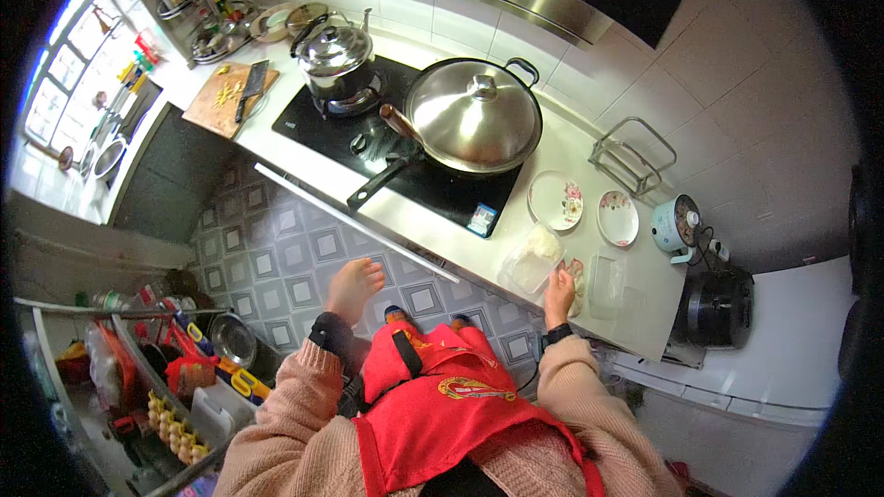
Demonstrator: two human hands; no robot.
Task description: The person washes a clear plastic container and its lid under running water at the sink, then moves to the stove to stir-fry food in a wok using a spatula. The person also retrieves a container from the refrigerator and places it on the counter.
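My right hand (559, 296) is at the counter's front edge, its fingers closed on the near corner of a clear plastic container (528, 269). Something pale and whitish lies inside the container, too unclear to name. Just right of that hand are a pinkish, clear-wrapped item (576, 278) and a second clear plastic container (606, 287). Two white plates with flower patterns, one round (555, 201) and one oval (618, 219), sit behind them. My left hand (354, 289) hangs in the air over the floor, fingers stretched out, holding nothing.
A lidded wok (474, 115) and a steel kettle (336, 51) stand on the black cooktop (396, 175). Farther left, a cleaver (250, 87) rests on a cutting board (207, 109) with yellow pieces. A black cooker (718, 308) is at right; a loaded rack (138, 313) stands at left.
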